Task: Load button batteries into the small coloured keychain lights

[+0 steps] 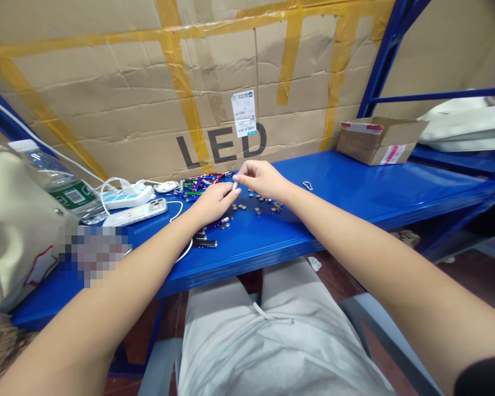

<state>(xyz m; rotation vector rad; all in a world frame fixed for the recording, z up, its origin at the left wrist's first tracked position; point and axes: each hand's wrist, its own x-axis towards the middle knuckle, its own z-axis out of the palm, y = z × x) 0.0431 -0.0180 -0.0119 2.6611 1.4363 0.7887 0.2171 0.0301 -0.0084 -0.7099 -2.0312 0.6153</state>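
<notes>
My left hand is closed on a small silver-ended tube above the blue shelf. Just right of it, my right hand has its thumb and forefinger pinched at the tube's upper end; whatever lies between those fingertips is too small to make out. Several button cells are scattered on the shelf below my right hand. Behind my left hand lies a pile of coloured small tubes. Several dark tubes rest near the front edge, below my left wrist.
On the left are a power strip, a phone, a white cable, a bottle and a cream bag. A carabiner and an open carton lie right. A large cardboard box stands behind.
</notes>
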